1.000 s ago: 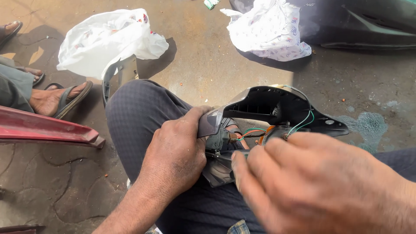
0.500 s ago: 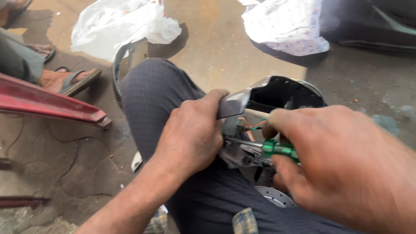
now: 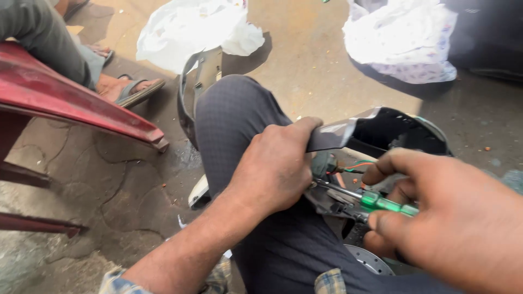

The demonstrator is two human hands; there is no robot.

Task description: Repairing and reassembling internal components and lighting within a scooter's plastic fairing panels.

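On the lap, a black housing [image 3: 381,130] is clamped by the left hand [image 3: 275,166]; just right of it, a green screwdriver [image 3: 376,202] is pinched by the right hand [image 3: 452,223]. A screw is apparently being worked; steady tip alignment is needed.

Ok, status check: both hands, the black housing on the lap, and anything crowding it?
Left hand gripping black housing on the lap. Right hand holds green-handled screwdriver, tip inside by coloured wires. Nothing blocking.

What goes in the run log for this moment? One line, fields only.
left hand: grips black housing on lap | right hand: holds green-handled screwdriver, tip at housing's wiring | nearby: white bags, red panel
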